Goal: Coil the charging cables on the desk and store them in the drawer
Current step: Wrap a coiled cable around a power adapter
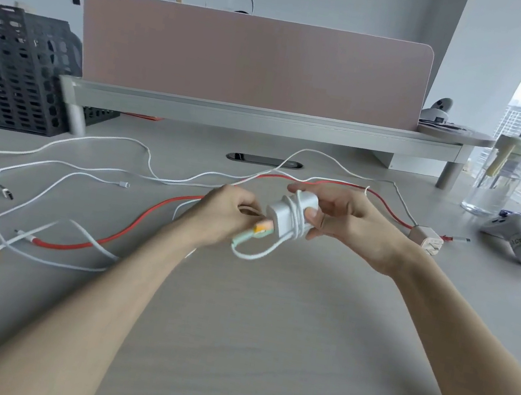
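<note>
Charger (pixel 286 217) in right hand (pixel 350 226)

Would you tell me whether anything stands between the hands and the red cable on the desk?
Nothing solid: the red cable runs just beyond the left hand and right hand. But loose white cables cross it, and the right hand holds the charger while the left grips its lead.

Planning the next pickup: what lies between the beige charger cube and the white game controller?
The red cable's silver-tipped end lies there, seen in the head view.
</note>
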`<state>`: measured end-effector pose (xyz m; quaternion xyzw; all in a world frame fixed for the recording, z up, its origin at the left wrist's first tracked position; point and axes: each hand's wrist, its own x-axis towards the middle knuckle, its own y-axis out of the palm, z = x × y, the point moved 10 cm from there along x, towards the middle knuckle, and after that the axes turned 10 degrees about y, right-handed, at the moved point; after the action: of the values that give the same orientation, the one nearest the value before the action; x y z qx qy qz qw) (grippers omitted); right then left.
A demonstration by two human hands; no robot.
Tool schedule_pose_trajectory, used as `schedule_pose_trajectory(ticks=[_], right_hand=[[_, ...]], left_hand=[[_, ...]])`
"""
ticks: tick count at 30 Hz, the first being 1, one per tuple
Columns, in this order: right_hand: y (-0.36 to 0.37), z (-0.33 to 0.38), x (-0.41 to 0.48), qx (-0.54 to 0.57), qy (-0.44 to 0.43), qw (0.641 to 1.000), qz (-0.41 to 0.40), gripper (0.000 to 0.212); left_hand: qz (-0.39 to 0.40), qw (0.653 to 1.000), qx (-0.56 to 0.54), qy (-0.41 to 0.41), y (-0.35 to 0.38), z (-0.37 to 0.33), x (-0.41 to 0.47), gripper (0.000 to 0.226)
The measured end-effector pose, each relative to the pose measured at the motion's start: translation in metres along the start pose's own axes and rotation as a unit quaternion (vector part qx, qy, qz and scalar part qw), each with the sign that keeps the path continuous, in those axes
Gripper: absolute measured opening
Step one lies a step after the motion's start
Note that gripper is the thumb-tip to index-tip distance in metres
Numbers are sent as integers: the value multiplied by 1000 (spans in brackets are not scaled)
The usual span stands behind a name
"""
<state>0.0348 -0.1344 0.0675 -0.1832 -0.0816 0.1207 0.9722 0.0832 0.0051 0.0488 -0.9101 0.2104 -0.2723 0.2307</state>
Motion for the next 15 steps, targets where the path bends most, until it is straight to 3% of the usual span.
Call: schedule_pose_trajectory(ticks=[2,6,15], right_hand=[[5,-1,0,-34,6,999,8,35],[14,-6,4,-97,3,995,8,36],[13,-1,7,-186,-19,982,-38,39]], left_hand=[[25,998,51,11,2,-5,-1,8],[14,977,201,67,-3,-20,-2,11],[-4,973,225,56,-7,-20,0,23]])
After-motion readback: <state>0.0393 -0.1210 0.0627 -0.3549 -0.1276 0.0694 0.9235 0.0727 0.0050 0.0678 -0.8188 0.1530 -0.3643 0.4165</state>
